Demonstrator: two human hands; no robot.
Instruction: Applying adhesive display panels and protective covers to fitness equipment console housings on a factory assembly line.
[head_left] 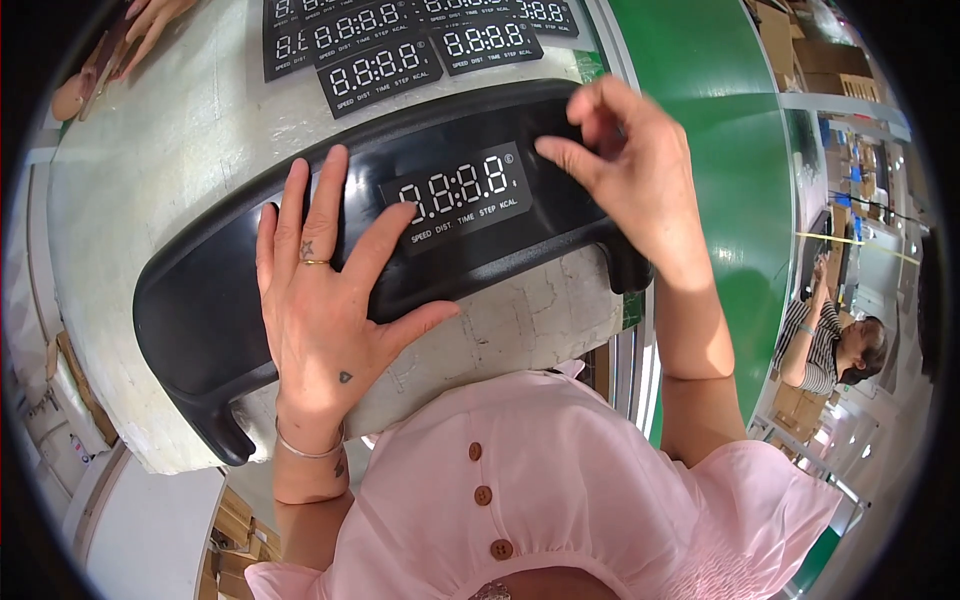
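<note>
A long, curved black plastic console [215,300] lies across the pale work surface in front of me. A dark rectangular display label [468,205] with white digit segments sits on its middle, slightly tilted. My left hand [325,300] rests on the console with fingers spread, the index fingertip touching the label's left edge. Over the console's right end is my right hand [645,170], its thumb and curled fingers apart and slightly blurred. Nothing shows between them.
Several similar display labels [385,75] lie beyond the console. Another person's hand [150,25] is at the far left. To the right runs a green surface [715,120] with a metal rail along it. A person in a striped top [808,350] works farther right, near cardboard boxes.
</note>
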